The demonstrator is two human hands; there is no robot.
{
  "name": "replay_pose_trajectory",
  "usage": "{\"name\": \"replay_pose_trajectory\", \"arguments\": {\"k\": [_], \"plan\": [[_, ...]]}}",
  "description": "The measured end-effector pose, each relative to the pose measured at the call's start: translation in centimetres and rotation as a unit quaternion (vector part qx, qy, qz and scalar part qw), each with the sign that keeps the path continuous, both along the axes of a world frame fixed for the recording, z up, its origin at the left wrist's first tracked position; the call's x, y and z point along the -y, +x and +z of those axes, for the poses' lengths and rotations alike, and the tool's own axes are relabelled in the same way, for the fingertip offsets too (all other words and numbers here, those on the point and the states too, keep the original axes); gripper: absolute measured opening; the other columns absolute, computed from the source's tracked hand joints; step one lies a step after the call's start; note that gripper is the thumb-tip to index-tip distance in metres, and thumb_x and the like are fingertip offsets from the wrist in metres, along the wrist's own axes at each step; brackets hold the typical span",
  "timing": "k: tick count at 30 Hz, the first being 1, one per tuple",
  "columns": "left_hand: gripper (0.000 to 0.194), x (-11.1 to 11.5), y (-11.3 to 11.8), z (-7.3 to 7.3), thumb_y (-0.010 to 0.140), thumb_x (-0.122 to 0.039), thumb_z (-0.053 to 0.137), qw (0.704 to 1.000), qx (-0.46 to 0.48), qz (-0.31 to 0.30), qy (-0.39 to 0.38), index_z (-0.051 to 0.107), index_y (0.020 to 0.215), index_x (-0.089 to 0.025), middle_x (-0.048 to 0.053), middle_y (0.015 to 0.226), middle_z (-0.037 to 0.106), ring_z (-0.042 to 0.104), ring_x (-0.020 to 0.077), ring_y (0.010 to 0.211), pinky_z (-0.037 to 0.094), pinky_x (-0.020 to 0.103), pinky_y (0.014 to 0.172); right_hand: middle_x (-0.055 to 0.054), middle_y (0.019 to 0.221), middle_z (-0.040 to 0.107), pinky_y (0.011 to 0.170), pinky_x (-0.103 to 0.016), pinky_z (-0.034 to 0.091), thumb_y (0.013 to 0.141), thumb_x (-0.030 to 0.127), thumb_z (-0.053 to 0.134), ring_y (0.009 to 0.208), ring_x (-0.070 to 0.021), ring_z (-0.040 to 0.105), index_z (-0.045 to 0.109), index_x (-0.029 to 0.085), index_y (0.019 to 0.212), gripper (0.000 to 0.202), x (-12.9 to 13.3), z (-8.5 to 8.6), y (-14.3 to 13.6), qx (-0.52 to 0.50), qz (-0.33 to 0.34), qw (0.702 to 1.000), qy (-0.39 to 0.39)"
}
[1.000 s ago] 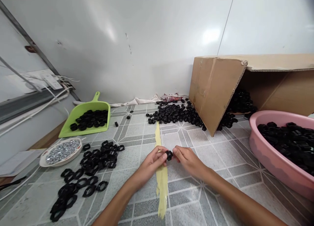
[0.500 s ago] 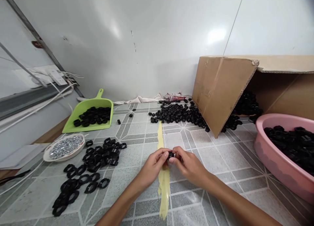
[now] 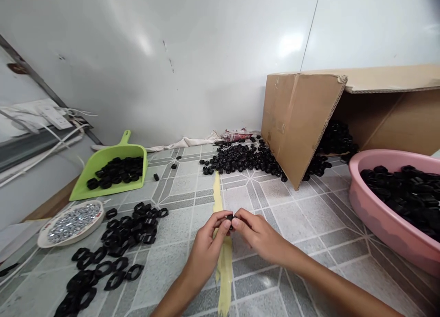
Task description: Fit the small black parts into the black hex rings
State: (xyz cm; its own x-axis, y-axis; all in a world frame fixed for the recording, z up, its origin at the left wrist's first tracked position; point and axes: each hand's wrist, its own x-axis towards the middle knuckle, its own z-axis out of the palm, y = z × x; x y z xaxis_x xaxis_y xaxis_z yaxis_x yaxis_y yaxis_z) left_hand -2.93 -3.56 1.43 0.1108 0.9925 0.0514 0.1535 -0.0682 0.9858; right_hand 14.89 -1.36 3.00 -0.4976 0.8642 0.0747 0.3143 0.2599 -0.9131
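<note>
A small black ring-shaped part (image 3: 231,219) is pinched between my two hands, over a yellow strip on the tiled surface. My left hand (image 3: 212,234) grips it from the left with thumb and forefinger, and my right hand (image 3: 252,230) has its fingertips on it from the right. Fingers cover most of the part. To the left lies a loose cluster of black rings (image 3: 132,230). Beside them a white dish (image 3: 97,218) holds many small shiny silvery pieces.
A green dustpan (image 3: 113,192) with black parts stands at the back left. Black parts (image 3: 237,158) are heaped by the wall, next to a tipped cardboard box (image 3: 292,119). A pink basin (image 3: 360,202) full of black parts is on the right. White cables (image 3: 44,158) run along the far left.
The view has turned slightly, so most things sit further left in the picture. Both hands remain together on the black ring, with small finger shifts that hide more of it.
</note>
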Motion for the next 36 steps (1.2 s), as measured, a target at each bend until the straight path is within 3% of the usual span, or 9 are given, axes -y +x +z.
{"name": "replay_pose_trajectory", "arguments": {"k": [3,12,16,18,22,25,29,33,36], "plan": [[0.033,-0.1,-0.1,-0.1,0.094,-0.048,0.056,1.0,0.013,-0.012,-0.013,0.061,0.114,-0.022,0.006,0.11,0.067,0.062,0.0195,0.094,0.049,0.033,0.087,0.002,0.075,0.058,0.063,-0.026,0.037,0.103,0.049,0.039,0.071,-0.0146,0.054,0.054,0.022,0.088,0.034,-0.3,-0.3,0.2,0.002,0.007,1.0,0.006],[0.033,-0.5,-0.1,0.5,0.089,-0.051,0.063,0.986,0.097,-0.049,-0.127,0.053,0.091,-0.02,-0.005,0.067,0.053,0.045,0.0089,0.059,0.036,0.022,0.061,0.001,0.082,0.061,0.067,-0.026,0.04,0.104,0.037,0.042,0.074,-0.015,0.057,0.056,0.022,0.097,0.022,-0.8,-0.9,0.7,0.013,0.047,0.998,0.044],[0.035,-0.1,0.3,0.6,0.088,-0.053,0.063,0.969,0.17,-0.038,-0.175,0.05,0.086,-0.02,-0.006,0.063,0.049,0.04,0.0084,0.056,0.032,0.022,0.059,-0.001,0.091,0.065,0.07,-0.027,0.042,0.103,0.027,0.045,0.08,-0.0166,0.059,0.052,0.022,0.106,0.009,-1.0,-0.9,1.2,0.071,0.071,0.987,0.128],[0.036,-0.1,0.4,0.6,0.089,-0.053,0.062,0.96,0.196,-0.044,-0.195,0.048,0.084,-0.02,-0.007,0.062,0.048,0.036,0.0078,0.055,0.031,0.022,0.059,-0.003,0.092,0.066,0.071,-0.03,0.042,0.102,0.023,0.046,0.081,-0.019,0.059,0.053,0.021,0.108,0.009,-1.1,-1.1,1.3,0.134,0.061,0.964,0.221],[0.038,0.0,0.4,0.8,0.09,-0.054,0.061,0.951,0.208,-0.057,-0.22,0.045,0.081,-0.02,-0.007,0.061,0.045,0.031,0.0071,0.052,0.028,0.022,0.056,-0.005,0.081,0.063,0.069,-0.033,0.039,0.103,0.016,0.041,0.073,-0.0208,0.056,0.057,0.017,0.097,0.017,-1.0,-1.6,1.1,0.229,0.047,0.88,0.413],[0.039,0.1,0.4,0.9,0.091,-0.055,0.059,0.947,0.226,-0.054,-0.222,0.043,0.081,-0.02,-0.007,0.062,0.044,0.029,0.0066,0.052,0.028,0.022,0.055,-0.005,0.077,0.062,0.068,-0.034,0.038,0.101,0.011,0.039,0.071,-0.0205,0.056,0.059,0.016,0.095,0.021,-0.8,-1.9,0.9,0.233,0.038,0.853,0.466],[0.037,-0.1,0.2,0.9,0.093,-0.055,0.056,0.964,0.179,-0.05,-0.191,0.047,0.086,-0.019,-0.006,0.065,0.048,0.037,0.0075,0.056,0.031,0.023,0.059,-0.004,0.081,0.065,0.067,-0.031,0.04,0.102,0.022,0.046,0.072,-0.0192,0.058,0.058,0.017,0.101,0.013,-0.7,-1.6,0.9,0.16,0.01,0.92,0.358],[0.033,-0.3,-0.4,0.8,0.096,-0.052,0.053,0.984,0.095,-0.095,-0.115,0.053,0.1,-0.019,-0.004,0.071,0.052,0.045,0.0098,0.064,0.034,0.023,0.062,0.001,0.067,0.061,0.06,-0.027,0.038,0.103,0.04,0.045,0.061,-0.0145,0.056,0.056,0.02,0.079,0.033,-0.8,-1.3,0.8,0.09,0.014,0.989,0.12],[0.031,-0.1,-0.6,0.9,0.098,-0.049,0.049,0.983,0.08,-0.142,-0.08,0.052,0.108,-0.02,-0.002,0.079,0.055,0.048,0.0111,0.071,0.038,0.025,0.068,0.002,0.052,0.053,0.055,-0.026,0.04,0.103,0.054,0.033,0.05,-0.0136,0.054,0.054,0.019,0.069,0.053,-1.0,-1.6,0.4,-0.023,0.032,0.995,-0.088]]}}
